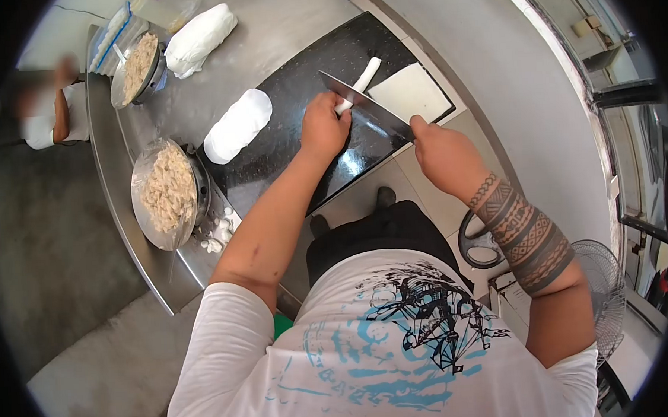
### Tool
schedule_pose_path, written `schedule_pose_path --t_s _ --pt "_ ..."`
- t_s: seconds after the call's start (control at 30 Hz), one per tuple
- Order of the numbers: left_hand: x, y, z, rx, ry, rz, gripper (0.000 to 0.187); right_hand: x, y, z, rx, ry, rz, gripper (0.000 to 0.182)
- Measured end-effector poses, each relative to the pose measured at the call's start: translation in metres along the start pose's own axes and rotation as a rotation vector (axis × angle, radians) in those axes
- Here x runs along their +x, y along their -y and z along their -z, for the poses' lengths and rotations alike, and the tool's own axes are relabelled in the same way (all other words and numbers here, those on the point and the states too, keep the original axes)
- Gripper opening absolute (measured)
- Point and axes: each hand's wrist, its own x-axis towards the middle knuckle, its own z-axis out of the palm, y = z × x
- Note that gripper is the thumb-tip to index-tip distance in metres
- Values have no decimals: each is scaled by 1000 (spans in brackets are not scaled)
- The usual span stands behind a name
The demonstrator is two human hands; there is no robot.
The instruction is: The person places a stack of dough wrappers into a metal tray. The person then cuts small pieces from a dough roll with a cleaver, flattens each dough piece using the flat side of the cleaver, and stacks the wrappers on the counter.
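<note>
1. While another person (46,109) sits at the far left end of the steel counter (109,181), I stand at the black slab (307,98).
2. Two bowls of shredded filling, the far bowl (138,64) and the near bowl (168,190), sit along the counter's edge, probably so they stay clear of the blade.
3. The wrapped dough blocks, one at the back (200,37) and one on the slab's left (237,125), wait beside them.
4. My left hand (323,127) is closed over the near end of the white dough roll (358,82), pinning it to the slab so it cannot shift.
5. My right hand (439,152) is wrapped tight around the handle of the cleaver (363,106), whose blade lies across the roll just beside my left fingers.
</note>
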Motion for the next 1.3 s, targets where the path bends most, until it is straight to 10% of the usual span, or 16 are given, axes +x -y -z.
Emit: schedule_pose_path --t_s 0.3,0.5,0.57,1.03,1.3 --pt "-27 -19 17 11 -153 81 21 -4 -11 -25 145 -146 69 16" --pt "-73 -20 98 -52 55 105 23 -46 -38 -44 1265 -427 -189 34" --pt "-103 -23 122 13 203 138 23 -69 -70 -120 1452 -181 -665 31" --pt "-136 -6 32 158 409 -377 18 -132 -73 -118 1460 -350 -742 27" --pt "-84 -52 -8 382 250 -534 77 -231 -18 -141 1269 -385 -931 25"
